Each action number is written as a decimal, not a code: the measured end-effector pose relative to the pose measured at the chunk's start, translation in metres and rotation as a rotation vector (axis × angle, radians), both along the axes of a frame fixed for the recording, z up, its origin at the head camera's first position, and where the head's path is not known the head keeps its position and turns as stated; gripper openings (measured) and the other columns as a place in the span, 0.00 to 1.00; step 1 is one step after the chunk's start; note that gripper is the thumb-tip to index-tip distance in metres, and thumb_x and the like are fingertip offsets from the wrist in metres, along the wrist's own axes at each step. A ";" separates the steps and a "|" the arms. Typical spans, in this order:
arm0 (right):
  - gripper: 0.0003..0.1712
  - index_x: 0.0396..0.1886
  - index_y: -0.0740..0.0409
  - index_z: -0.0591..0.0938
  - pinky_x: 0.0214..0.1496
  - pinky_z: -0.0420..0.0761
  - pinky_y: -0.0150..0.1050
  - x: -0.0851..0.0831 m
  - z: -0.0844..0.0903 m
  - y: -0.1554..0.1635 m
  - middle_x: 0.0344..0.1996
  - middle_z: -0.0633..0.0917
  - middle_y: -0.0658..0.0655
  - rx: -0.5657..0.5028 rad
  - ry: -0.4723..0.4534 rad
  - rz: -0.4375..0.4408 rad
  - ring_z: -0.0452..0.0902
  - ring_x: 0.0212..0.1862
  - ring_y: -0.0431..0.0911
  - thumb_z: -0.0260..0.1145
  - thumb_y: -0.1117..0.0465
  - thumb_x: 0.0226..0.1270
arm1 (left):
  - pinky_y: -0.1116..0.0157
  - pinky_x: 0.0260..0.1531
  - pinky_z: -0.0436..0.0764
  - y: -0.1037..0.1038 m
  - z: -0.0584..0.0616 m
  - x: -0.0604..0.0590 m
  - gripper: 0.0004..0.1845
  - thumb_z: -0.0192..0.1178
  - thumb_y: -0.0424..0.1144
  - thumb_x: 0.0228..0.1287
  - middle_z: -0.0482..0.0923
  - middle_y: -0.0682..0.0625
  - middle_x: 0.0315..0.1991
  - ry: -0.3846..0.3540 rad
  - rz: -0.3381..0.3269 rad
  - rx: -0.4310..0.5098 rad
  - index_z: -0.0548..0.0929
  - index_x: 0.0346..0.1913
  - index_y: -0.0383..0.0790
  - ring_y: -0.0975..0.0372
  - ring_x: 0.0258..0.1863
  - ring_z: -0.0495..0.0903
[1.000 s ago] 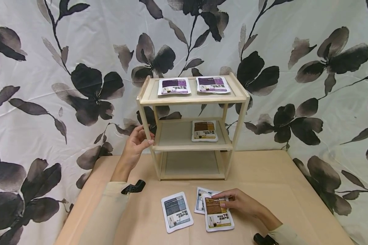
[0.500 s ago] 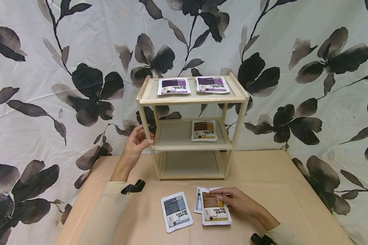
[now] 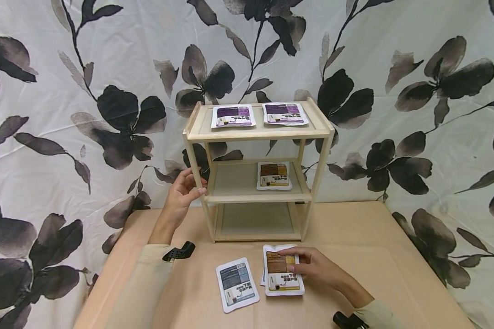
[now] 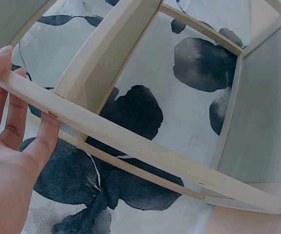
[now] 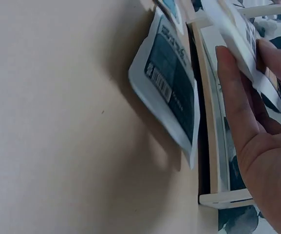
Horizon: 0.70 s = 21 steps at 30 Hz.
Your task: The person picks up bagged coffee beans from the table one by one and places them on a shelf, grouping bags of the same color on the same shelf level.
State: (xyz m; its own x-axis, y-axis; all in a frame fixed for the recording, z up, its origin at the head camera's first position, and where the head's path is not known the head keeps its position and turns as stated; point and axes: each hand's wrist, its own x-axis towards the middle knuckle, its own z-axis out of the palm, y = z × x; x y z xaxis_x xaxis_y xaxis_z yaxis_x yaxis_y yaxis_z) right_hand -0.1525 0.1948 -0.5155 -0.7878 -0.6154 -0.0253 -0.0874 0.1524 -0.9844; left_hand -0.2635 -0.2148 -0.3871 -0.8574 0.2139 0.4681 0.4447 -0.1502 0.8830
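Observation:
My left hand [image 3: 182,191] grips the front left post [image 4: 116,134] of a small three-tier wooden shelf [image 3: 258,199], thumb on one side and fingers on the other. In my right hand [image 3: 319,267] a flat white packet with a brown and yellow label [image 3: 277,281] is pinched by its edge, raised off the table in the right wrist view. Beneath it lies a packet with a blue label [image 5: 172,80], mostly covered in the head view. Another blue-label packet [image 3: 237,284] lies to the left on the table.
Two purple-label packets, a left one [image 3: 233,116] and a right one [image 3: 285,114], lie on the top tier. On the middle tier rests a brown-label packet [image 3: 274,176]. Behind the table [image 3: 354,237] hangs a floral cloth [image 3: 395,151].
My right hand has moved the brown-label packet left and toward the shelf, so it covers more of the blue-label packet below. The left hand stays on the post.

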 end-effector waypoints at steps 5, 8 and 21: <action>0.23 0.67 0.56 0.78 0.45 0.87 0.38 -0.001 0.006 -0.002 0.63 0.77 0.65 0.002 0.024 -0.017 0.81 0.50 0.46 0.63 0.62 0.75 | 0.66 0.50 0.83 0.000 0.000 0.000 0.31 0.61 0.19 0.64 0.80 0.52 0.45 0.000 -0.001 0.001 0.74 0.68 0.45 0.59 0.48 0.79; 0.23 0.68 0.56 0.77 0.47 0.88 0.42 -0.002 0.012 -0.004 0.62 0.77 0.66 -0.015 -0.007 -0.017 0.82 0.51 0.49 0.62 0.62 0.76 | 0.66 0.50 0.84 0.000 0.000 0.001 0.31 0.62 0.20 0.64 0.80 0.51 0.45 -0.003 0.001 0.002 0.73 0.68 0.45 0.59 0.48 0.80; 0.26 0.70 0.59 0.74 0.42 0.90 0.47 -0.007 0.039 -0.016 0.52 0.84 0.68 -0.054 -0.015 -0.072 0.87 0.46 0.52 0.64 0.63 0.74 | 0.66 0.50 0.84 0.001 0.000 0.001 0.32 0.61 0.19 0.64 0.80 0.50 0.45 -0.004 0.003 0.006 0.74 0.68 0.46 0.59 0.48 0.79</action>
State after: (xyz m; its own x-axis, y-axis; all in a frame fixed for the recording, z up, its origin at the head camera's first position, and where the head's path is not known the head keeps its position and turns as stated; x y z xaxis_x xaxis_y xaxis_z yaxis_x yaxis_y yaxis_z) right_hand -0.1599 0.1788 -0.4762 -0.8300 -0.5578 -0.0058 -0.0632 0.1043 -0.9925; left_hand -0.2624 -0.2143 -0.3868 -0.8598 0.2079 0.4663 0.4420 -0.1543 0.8837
